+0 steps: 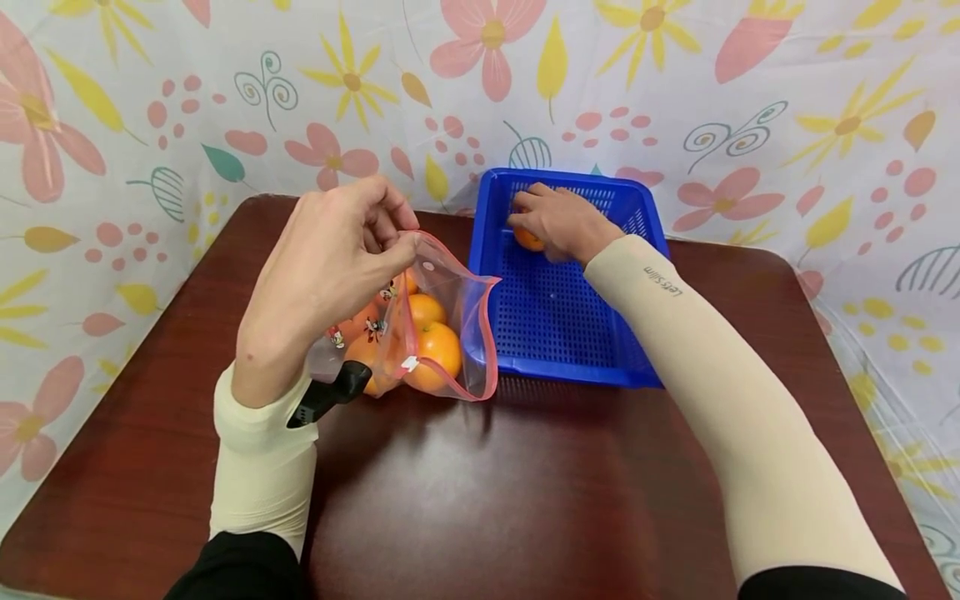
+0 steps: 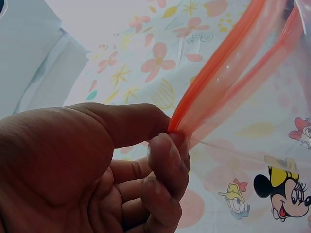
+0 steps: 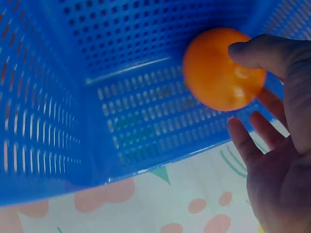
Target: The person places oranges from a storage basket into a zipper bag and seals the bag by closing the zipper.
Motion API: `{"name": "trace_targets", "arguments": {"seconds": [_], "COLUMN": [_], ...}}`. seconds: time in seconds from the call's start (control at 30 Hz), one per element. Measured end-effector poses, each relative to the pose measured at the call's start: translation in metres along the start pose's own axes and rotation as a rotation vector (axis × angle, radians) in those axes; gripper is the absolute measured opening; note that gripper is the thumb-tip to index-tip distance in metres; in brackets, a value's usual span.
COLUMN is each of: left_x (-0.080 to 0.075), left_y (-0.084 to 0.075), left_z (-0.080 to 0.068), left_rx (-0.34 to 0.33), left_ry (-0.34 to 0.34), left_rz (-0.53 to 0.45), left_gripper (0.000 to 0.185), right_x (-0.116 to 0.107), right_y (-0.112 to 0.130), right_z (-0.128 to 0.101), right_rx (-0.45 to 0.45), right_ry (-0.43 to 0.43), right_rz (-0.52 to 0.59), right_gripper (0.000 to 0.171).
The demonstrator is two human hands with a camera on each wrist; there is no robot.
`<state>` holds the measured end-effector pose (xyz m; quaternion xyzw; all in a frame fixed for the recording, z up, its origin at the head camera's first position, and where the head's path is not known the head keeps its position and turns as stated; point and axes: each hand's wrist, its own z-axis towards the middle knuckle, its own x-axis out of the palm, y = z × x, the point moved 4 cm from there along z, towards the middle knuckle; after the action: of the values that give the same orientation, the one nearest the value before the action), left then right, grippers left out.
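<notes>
Count, head view: one blue perforated basket [image 1: 570, 333] on one desk [image 1: 525, 483]. One clear zip bag [image 1: 442, 333] with red seal. Oranges: one in the basket [image 1: 527, 241]; at least four visible inside the bag [image 1: 438, 350], exact number unclear through the plastic. Two hands: left [image 1: 330, 258], right [image 1: 562, 221].

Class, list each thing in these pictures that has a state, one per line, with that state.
Zip bag: open, mouth held up, oranges inside.
Blue basket: upright, one orange in it.
Orange: in the basket, under the fingers.
Left hand: pinches the bag's rim.
Right hand: holds the orange.
</notes>
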<state>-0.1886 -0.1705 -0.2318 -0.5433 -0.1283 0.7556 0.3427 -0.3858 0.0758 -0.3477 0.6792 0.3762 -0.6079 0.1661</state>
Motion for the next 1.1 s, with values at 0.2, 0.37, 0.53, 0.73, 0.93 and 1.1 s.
{"name": "trace_targets", "arguments": {"seconds": [0.2, 0.37, 0.53, 0.73, 0.93, 1.1], "left_x": [0.002, 0.003, 0.002, 0.001, 0.002, 0.002], "left_y": [0.002, 0.003, 0.002, 0.003, 0.002, 0.002], "left_z": [0.001, -0.001, 0.0, 0.0, 0.001, 0.0], "left_rx": [0.001, -0.008, -0.005, 0.001, -0.007, -0.013], "left_ry": [-0.004, -0.001, 0.0, -0.011, -0.001, 0.001], "left_rz": [-0.003, -0.005, -0.008, 0.0, -0.008, 0.0], "left_gripper": [0.004, 0.003, 0.003, 0.003, 0.003, 0.003], "right_x": [0.01, 0.017, 0.021, 0.024, 0.023, 0.023], "right_y": [-0.002, -0.004, -0.005, -0.006, -0.007, -0.006], "right_z": [0.005, 0.008, 0.01, 0.013, 0.012, 0.011], "right_rx": [0.011, 0.019, 0.024, 0.015, 0.037, 0.032], "right_ry": [0.045, 0.074, 0.064, 0.045, 0.05, 0.031], "right_rz": [-0.079, -0.083, -0.08, -0.071, -0.077, -0.065], "right_gripper": [0.074, 0.08, 0.079, 0.08, 0.081, 0.077]}}
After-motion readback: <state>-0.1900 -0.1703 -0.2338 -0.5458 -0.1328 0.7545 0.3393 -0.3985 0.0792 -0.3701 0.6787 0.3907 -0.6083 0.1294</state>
